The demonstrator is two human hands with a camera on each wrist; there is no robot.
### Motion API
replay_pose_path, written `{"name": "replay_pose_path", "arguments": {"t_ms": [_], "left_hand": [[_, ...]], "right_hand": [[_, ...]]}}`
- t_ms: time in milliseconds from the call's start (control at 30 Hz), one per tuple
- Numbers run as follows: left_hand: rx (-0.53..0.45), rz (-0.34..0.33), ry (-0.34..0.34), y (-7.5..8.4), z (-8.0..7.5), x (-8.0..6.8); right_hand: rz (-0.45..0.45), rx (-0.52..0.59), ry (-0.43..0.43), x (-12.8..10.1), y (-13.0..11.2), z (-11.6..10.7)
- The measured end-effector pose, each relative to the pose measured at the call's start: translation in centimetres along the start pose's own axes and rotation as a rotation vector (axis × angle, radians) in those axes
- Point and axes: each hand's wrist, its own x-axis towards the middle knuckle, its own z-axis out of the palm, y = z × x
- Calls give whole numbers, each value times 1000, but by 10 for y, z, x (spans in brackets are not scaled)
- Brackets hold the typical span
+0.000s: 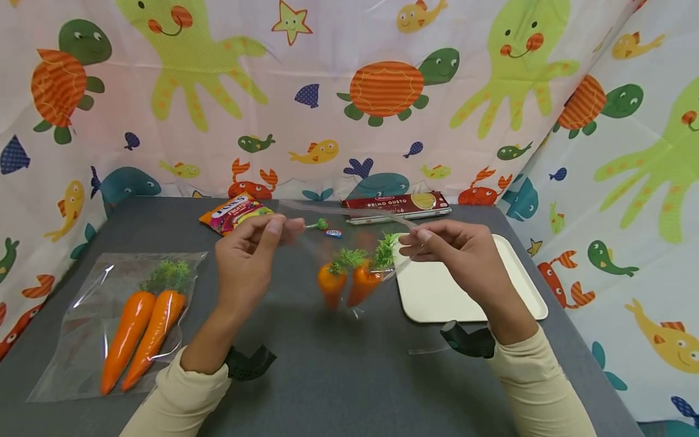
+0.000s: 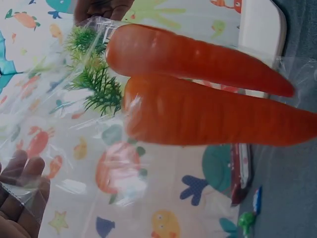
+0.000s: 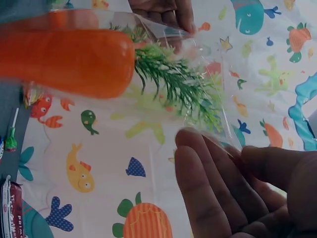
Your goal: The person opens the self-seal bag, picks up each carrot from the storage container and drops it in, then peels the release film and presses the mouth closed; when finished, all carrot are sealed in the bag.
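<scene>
A clear plastic bag [image 1: 357, 312] with two orange toy carrots [image 1: 363, 282] and feathery green tops [image 1: 384, 249] hangs between both hands above the table. My left hand [image 1: 246, 261] pinches the bag's upper left corner between thumb and fingers. At the opposite corner, my right hand [image 1: 464, 255] pinches the edge, thumb against forefinger in the right wrist view. Between the hands the top edge is stretched wide. In the left wrist view the carrots [image 2: 198, 109] lie side by side inside the film, their tops toward the hands.
Another clear bag with two carrots [image 1: 139, 334] lies on the left of the grey table [image 1: 327, 388]. A cream tray [image 1: 524, 273] is at the right. Toward the back lie a candy bag [image 1: 235, 212], a green lollipop [image 1: 322, 224], a small blue wrapper [image 1: 333, 233] and a red biscuit packet [image 1: 398, 205].
</scene>
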Motion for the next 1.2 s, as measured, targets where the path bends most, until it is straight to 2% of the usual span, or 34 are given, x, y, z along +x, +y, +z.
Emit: {"name": "replay_pose_path", "arguments": {"t_ms": [67, 167, 333, 567, 767, 1000, 1200], "left_hand": [[18, 3, 10, -1, 0, 0], [14, 23, 19, -3, 1, 1], [-2, 73, 13, -1, 2, 1], [21, 71, -27, 6, 6, 0], [-9, 114, -41, 10, 7, 3], [19, 80, -57, 9, 6, 2], [9, 107, -56, 11, 8, 2]], "right_hand": [[23, -13, -50, 0, 3, -1], [32, -36, -74, -2, 6, -4], [0, -50, -60, -3, 6, -8], [-26, -76, -50, -2, 6, -7], [-65, -99, 16, -2, 4, -8], [-64, -96, 14, 0, 3, -8], [-81, -112, 54, 2, 5, -6]]}}
